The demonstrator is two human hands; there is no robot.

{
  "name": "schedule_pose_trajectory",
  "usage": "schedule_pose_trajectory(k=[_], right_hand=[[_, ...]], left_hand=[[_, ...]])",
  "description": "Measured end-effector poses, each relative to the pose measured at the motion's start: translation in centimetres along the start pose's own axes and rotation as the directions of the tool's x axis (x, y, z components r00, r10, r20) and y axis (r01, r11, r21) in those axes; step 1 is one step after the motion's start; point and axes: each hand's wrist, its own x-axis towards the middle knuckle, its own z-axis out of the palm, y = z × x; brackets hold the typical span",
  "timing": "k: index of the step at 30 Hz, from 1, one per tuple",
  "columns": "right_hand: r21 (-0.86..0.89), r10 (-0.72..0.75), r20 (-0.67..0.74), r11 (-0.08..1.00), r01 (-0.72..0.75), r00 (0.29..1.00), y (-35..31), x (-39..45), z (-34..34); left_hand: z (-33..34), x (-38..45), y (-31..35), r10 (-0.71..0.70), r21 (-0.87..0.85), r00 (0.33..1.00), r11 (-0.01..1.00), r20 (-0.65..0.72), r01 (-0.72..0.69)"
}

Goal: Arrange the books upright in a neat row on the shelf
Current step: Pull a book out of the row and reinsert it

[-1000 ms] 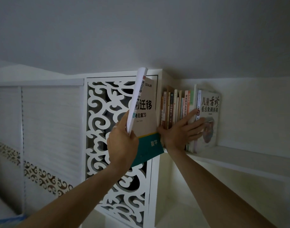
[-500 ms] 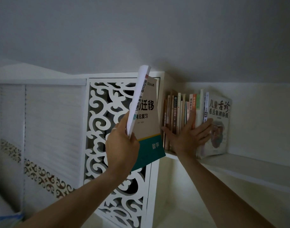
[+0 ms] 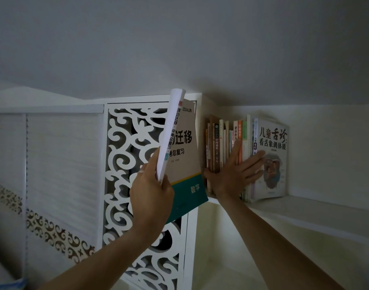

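My left hand [image 3: 152, 195] grips a large beige and green workbook [image 3: 184, 151] by its lower edge, holding it upright and tilted in front of the carved panel, left of the shelf. A row of several upright books [image 3: 223, 143] stands on the white shelf [image 3: 304, 212]. My right hand [image 3: 235, 174] lies flat with spread fingers against their spines and against the white-covered book [image 3: 272, 147] at the right end of the row.
A white carved fretwork panel [image 3: 125, 164] forms the shelf unit's left side. Slatted white panels [image 3: 60, 155] stretch further left. The ceiling hangs close above the books. Bare shelf board runs to the right of the row.
My right hand has slid slightly right along the spines. The workbook in my left hand has stayed at about the same spot while the view shifted a little.
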Motion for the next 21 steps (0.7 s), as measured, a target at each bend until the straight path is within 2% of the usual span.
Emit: schedule_pose_trajectory(k=[6, 13, 17, 21], right_hand=[[-0.023, 0.003, -0.040, 1.000, -0.004, 0.999, 1.8, 0.6, -0.9], [-0.012, -0.004, -0.044, 1.000, 0.003, 0.999, 3.3, 1.2, -2.1], [-0.013, -0.024, -0.037, 1.000, 0.024, 0.999, 3.5, 1.1, -2.2], [-0.043, -0.023, -0.058, 0.999, 0.020, 0.998, 3.6, 1.2, -2.1]], left_hand=[[1.5, -0.4, 1.7, 0.073, 0.066, 0.997, 0.995, 0.032, -0.075], [3.4, 0.6, 1.8, 0.004, 0.154, 0.999, 0.988, 0.051, -0.012], [3.9, 1.0, 3.1, 0.050, 0.248, 0.995, 0.966, 0.085, -0.069], [5.1, 3.3, 5.0, -0.007, 0.302, 0.991, 0.953, 0.132, -0.033]])
